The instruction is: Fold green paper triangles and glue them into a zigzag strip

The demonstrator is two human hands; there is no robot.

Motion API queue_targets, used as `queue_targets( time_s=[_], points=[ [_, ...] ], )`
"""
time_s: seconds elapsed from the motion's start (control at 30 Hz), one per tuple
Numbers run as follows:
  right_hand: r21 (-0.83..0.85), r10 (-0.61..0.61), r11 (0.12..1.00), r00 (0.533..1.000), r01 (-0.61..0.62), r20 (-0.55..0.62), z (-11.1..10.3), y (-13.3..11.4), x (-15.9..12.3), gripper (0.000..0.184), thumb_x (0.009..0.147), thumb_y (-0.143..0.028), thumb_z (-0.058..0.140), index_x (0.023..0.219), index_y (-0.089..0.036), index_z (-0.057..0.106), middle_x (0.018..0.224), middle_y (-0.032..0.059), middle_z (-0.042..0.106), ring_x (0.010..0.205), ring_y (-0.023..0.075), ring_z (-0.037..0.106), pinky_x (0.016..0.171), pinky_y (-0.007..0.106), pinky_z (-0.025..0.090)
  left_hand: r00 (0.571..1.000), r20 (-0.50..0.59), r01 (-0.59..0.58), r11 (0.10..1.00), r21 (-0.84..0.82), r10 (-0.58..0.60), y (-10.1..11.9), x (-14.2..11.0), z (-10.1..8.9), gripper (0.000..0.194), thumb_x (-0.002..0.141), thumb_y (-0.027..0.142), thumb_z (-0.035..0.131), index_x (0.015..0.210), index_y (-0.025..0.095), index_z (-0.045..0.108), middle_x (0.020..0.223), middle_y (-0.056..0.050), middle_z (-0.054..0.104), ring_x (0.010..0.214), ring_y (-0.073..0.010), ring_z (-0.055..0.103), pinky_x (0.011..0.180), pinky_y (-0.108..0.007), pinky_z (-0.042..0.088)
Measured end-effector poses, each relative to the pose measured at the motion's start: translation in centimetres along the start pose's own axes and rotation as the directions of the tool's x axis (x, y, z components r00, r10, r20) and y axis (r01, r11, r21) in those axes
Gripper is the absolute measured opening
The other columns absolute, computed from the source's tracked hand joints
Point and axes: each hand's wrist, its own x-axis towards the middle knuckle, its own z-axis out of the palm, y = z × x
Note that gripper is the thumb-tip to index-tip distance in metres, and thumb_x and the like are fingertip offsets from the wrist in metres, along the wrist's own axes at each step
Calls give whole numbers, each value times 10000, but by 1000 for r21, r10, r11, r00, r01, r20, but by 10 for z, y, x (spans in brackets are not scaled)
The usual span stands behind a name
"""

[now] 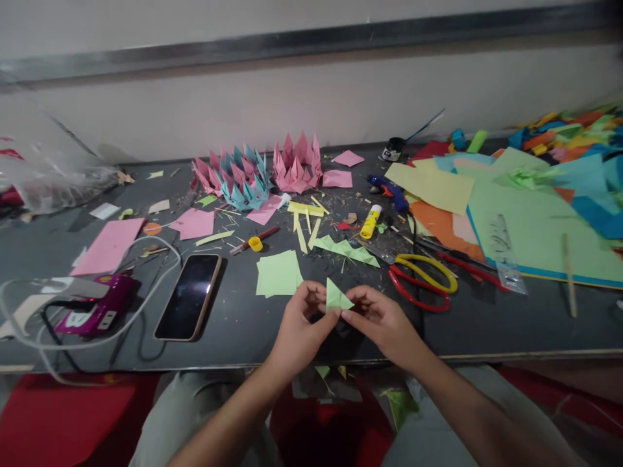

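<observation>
Paper [337, 298], pale green and folded to a point, sits above the near edge of the desk [238, 324], grasped by fingers and thumb of both the left hand [302, 319] and the right hand [384, 321]. Just beyond lie green squares [278, 274] and a pleated green strip [346, 250]; farther out I see a glue stick [370, 222] and spiky pink paperwork [296, 172].

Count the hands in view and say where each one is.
2. The left hand is at the left side of the folded green triangle, the right hand at its right, near the table's front edge. No other hand shows.
</observation>
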Motion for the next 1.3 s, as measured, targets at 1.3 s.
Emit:
queue_targets(
  time_s=[1.3],
  points=[
    [-589, -253, 805, 938, 69, -236, -57, 16, 14, 317, 787, -364, 551, 1050, -186, 556, 939, 96, 637, 805, 208, 610, 691, 353, 496, 978, -78, 16, 300, 954, 195, 5, 33, -64, 385, 764, 285, 604, 1117, 153, 525, 1095, -155, 622, 1001, -314, 585, 818, -420, 461]
  ],
)
